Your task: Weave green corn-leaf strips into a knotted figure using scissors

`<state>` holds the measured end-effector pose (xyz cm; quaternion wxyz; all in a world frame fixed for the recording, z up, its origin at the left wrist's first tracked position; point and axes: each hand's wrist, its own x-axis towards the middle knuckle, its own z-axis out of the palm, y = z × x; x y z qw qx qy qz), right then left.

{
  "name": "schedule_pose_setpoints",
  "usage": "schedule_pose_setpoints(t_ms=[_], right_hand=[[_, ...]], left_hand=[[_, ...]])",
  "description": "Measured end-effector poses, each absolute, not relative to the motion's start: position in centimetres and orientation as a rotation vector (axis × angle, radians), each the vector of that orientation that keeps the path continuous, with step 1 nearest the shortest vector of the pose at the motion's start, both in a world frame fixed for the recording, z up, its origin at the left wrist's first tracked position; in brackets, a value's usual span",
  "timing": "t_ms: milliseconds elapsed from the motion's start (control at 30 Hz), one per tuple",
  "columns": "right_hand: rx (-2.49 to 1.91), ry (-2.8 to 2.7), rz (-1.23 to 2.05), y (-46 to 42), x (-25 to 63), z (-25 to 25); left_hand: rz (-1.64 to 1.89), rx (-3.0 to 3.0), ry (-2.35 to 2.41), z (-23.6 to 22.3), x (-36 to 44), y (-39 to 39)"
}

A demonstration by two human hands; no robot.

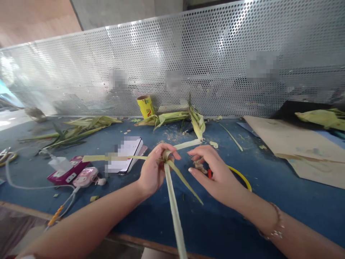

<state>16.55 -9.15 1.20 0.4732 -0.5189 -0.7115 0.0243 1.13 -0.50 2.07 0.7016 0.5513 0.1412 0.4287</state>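
Note:
My left hand (155,169) is closed around the crossing point of several pale strips of corn husk (174,201). One strip hangs toward the table's front edge, one points left across the phone, another reaches up to the right, and a short greenish one slants down right. To the right, my right hand (215,169) is apart from the strips, its fingers bent and a gap between thumb and fingertips. Behind its fingers lies a small tan, ridged piece (199,167) that I cannot identify. Near it are a red bit (209,173) and a yellow loop (242,176), partly hidden by the hand.
Corn husks (172,117) lie along a perforated metal screen (161,64), beside a yellow tube (145,107). On the left are a phone (132,158), a purple power strip (64,176) with cables, and a pink case (85,177). Cardboard (293,140) covers the right side of the blue table (151,223).

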Motion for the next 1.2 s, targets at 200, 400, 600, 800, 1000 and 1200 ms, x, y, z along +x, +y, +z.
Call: schedule_pose_setpoints(t_ms=[200,400,600,800,1000,1200], right_hand=[[-1.311,-1.886,0.265,-9.8,14.8,0.8],[-1.322,-1.896,0.0,-9.6,14.6,-0.2],[-1.254,-2.075,-0.41,-9.6,15.1,0.1],[-1.166,-2.134,-0.343,-10.1,14.7,0.9],[-1.161,-2.183,-0.42,-10.5,14.6,0.8],[-1.196,-2.21,-0.508,-10.1,14.5,0.4]], left_hand=[[0.905,1.125,0.297,2.3,1.1,-0.6],[0.912,1.126,0.29,2.3,1.1,-0.7],[0.938,1.164,0.264,2.3,1.2,-0.7],[0.931,1.19,0.287,2.1,1.2,-0.9],[0.959,1.216,0.254,1.9,1.3,-0.9],[0.987,1.205,0.269,1.4,1.5,-0.2]])
